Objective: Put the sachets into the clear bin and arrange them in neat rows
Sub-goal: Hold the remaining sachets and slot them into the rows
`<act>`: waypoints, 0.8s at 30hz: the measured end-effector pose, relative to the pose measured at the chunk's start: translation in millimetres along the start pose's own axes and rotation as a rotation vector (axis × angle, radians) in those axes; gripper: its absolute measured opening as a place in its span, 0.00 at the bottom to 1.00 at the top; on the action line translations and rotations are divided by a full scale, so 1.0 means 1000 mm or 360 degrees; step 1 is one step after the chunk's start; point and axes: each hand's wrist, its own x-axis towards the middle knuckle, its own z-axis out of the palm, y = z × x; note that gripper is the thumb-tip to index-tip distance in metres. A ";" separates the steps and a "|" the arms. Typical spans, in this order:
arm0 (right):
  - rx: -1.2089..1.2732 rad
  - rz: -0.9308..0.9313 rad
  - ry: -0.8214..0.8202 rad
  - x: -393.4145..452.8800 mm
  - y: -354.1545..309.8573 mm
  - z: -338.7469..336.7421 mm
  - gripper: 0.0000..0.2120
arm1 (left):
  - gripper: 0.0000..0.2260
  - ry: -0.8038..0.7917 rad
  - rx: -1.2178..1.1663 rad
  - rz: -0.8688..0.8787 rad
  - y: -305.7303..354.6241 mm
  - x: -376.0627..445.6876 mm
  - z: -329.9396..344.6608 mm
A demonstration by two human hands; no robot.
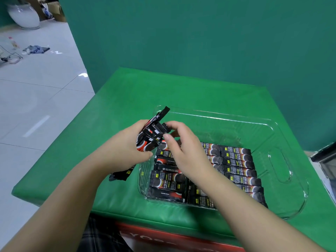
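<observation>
A clear plastic bin [283,142] sits on the green table. Its near half holds several black and red sachets [238,160] lying flat in rows. My left hand [125,148] grips a bunch of sachets [151,131] just left of the bin's far left corner, their ends sticking up and down out of the fist. My right hand [183,148] hovers over the bin's left side, with its fingertips pinching the top end of one sachet in that bunch.
The green padded table top [181,91] ends close on the left and front, above a white tiled floor [36,99]. A green backdrop stands behind. A red box [163,237] shows under the front edge, and a dark object at the right edge.
</observation>
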 end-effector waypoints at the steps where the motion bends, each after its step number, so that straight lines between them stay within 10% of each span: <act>1: 0.0063 0.0002 0.0027 0.002 -0.003 0.000 0.08 | 0.27 -0.0008 0.0015 0.0007 0.001 0.000 0.000; 10: 0.0564 0.0321 0.0434 0.008 0.016 -0.021 0.09 | 0.26 0.0006 0.0004 -0.0003 0.000 -0.003 0.001; 24: 0.0442 0.0280 0.0171 0.003 0.027 -0.024 0.06 | 0.27 0.0017 0.0008 -0.0110 -0.001 0.003 0.003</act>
